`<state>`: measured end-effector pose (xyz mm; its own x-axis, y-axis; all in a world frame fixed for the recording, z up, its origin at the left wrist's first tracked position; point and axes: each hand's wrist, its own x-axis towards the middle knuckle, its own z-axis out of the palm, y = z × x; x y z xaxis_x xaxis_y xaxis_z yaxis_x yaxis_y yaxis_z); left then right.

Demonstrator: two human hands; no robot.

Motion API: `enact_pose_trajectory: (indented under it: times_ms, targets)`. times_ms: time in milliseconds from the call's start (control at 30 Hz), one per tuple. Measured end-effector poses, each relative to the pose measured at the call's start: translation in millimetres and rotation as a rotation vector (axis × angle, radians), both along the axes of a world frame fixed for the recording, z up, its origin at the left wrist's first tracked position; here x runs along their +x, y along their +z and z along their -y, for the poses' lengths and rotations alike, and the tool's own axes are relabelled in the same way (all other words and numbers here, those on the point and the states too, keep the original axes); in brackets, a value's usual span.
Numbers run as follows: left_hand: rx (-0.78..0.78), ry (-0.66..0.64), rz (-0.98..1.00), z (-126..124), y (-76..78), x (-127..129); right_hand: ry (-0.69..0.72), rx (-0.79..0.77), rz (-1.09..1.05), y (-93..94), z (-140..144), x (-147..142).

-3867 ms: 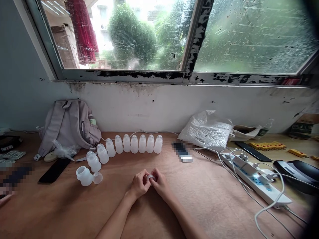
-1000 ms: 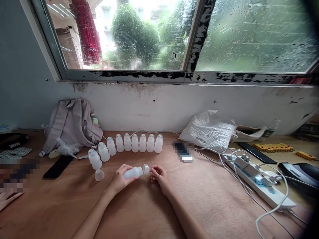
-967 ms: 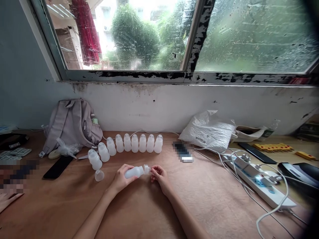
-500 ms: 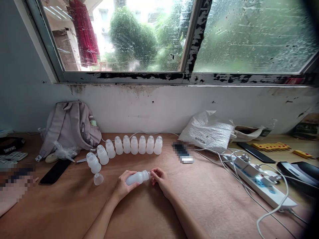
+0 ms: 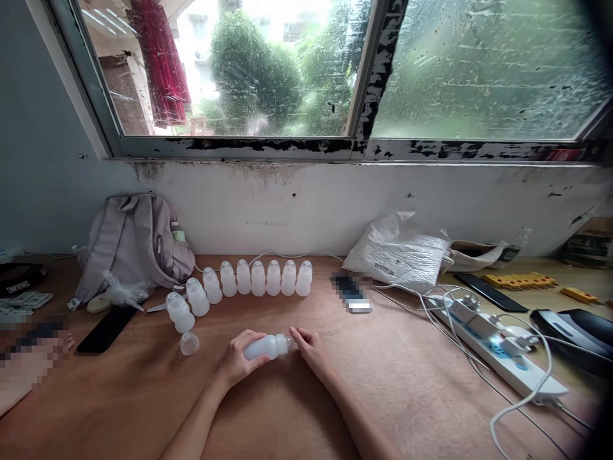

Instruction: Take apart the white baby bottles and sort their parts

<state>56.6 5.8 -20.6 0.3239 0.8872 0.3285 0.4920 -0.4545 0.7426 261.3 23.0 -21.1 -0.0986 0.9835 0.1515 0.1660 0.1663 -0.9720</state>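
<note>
- Where the worktop (image 5: 407, 396) meets the wall at the far left, a grey backpack (image 5: 134, 239) leans, with a black phone (image 5: 106, 329) lying flat in front of it.
- Just right of that, a loose clear cap (image 5: 189, 344) sits near a curved row of capped white bottles (image 5: 258, 278).
- At centre, the left hand (image 5: 238, 363) wraps its grip around a white bottle (image 5: 265, 347) held on its side just above the worktop.
- Beside it, the right hand (image 5: 311, 350) pinches the bottle's neck end with its fingertips.
- Far right, a white power strip (image 5: 498, 354) lies among cables.

We're at a makeshift workroom desk: a wooden table (image 5: 407, 390) under a peeling window (image 5: 364, 76), a backpack (image 5: 134, 239), a power strip (image 5: 502, 358) with chargers, phones (image 5: 106, 329), and a row of small plastic bottles (image 5: 261, 278).
</note>
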Motion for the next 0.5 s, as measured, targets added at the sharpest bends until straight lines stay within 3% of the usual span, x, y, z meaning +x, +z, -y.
enact_pose_trajectory:
  times_ms: [200, 367, 500]
  targets:
    - [-0.023, 0.004, 0.011, 1.7, 4.9, -0.9, -0.009, 0.039, 0.086, 1.3, 4.2, 2.9]
    - [-0.033, -0.002, 0.021, 2.3, 5.5, -1.0, 0.159, -0.067, -0.024, -1.2, 8.1, 8.0]
    - [-0.036, -0.004, 0.041, 1.8, 5.8, -1.1, 0.21, -0.108, -0.102, -5.6, 5.5, 9.7]
